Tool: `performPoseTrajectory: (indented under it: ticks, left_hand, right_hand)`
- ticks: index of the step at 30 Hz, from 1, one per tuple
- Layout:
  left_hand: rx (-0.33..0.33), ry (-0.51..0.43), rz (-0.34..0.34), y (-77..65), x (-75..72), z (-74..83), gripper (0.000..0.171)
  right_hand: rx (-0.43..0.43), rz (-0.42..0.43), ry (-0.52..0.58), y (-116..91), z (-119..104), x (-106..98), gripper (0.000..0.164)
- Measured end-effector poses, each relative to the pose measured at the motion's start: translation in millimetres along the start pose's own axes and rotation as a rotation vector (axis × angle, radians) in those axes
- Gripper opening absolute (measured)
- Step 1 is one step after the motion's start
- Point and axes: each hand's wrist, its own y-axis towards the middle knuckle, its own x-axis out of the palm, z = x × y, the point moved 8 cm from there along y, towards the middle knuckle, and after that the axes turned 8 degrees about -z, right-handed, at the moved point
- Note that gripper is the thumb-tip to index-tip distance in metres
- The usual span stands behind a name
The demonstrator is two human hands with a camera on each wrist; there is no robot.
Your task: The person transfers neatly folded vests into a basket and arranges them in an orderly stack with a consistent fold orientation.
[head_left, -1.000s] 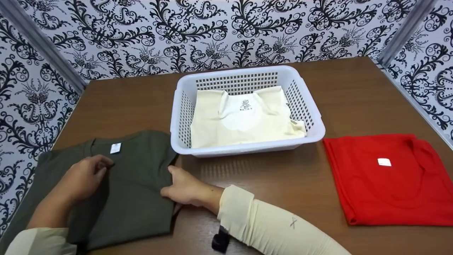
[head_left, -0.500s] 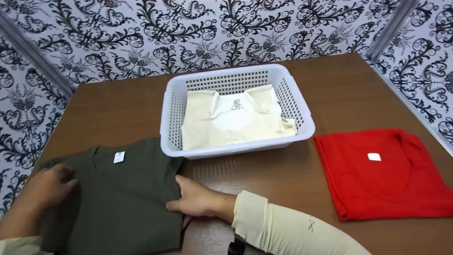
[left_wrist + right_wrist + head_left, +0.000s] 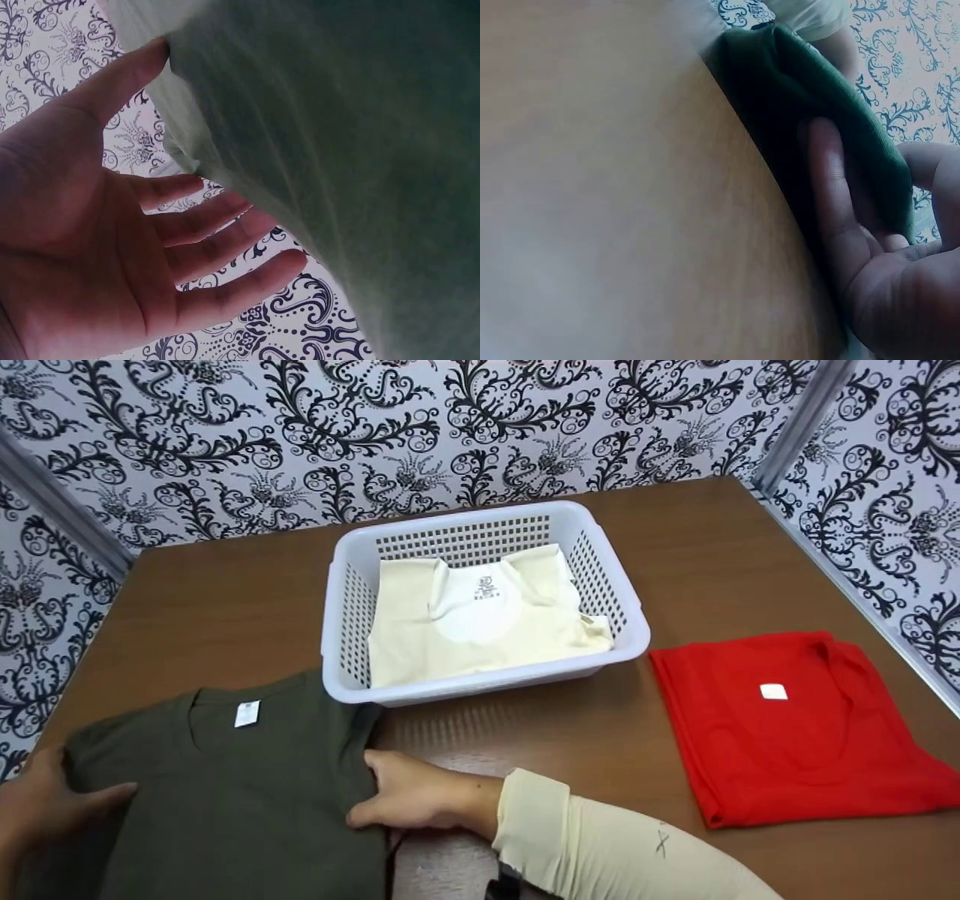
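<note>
A dark green T-shirt with a white neck label lies on the table at the left, its near part running out of the head view. My left hand is at its left side. In the left wrist view the thumb touches the cloth, while the spread, nearly straight fingers reach to the shirt's edge. My right hand grips the folded right side, thumb on top. Seen from the right wrist, its fingers go in under the green fold.
A white plastic basket holding a folded cream shirt stands at the middle, its near left corner overlapping the green shirt's shoulder. A folded red shirt lies on the brown table at the right. Patterned walls border the table.
My left hand has moved from beside the neck label leftward to the shirt's left edge. My right hand keeps its grip on the right side. The head view has shifted slightly.
</note>
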Motion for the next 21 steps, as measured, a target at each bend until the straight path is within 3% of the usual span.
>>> performPoseTrajectory:
  ticks: [3,6,9,14,18,21]
  left_hand:
    - [-0.01,-0.038,-0.063,2.1,3.0,-5.5,0.133]
    - [-0.042,-0.011,-0.138,6.6,6.2,-13.1,0.13]
    - [-0.047,0.02,-0.17,10.9,7.4,-19.6,0.125]
    - [0.006,-0.018,-0.12,13.9,3.7,-23.2,0.116]
    - [-0.042,0.016,-0.038,13.6,-3.9,-26.5,0.116]
    - [-0.132,0.057,-0.048,12.3,-6.0,-30.7,0.117]
  right_hand:
    - [0.008,0.03,0.095,5.0,1.1,1.8,0.038]
    - [0.024,0.068,0.301,10.5,5.5,4.9,0.036]
    - [0.027,0.098,0.507,15.6,8.8,8.3,0.036]
    - [0.026,0.126,0.645,22.9,8.8,10.9,0.038]
    - [0.064,0.174,0.661,30.1,8.2,9.9,0.028]
    - [0.093,0.196,0.649,37.3,7.8,9.5,0.025]
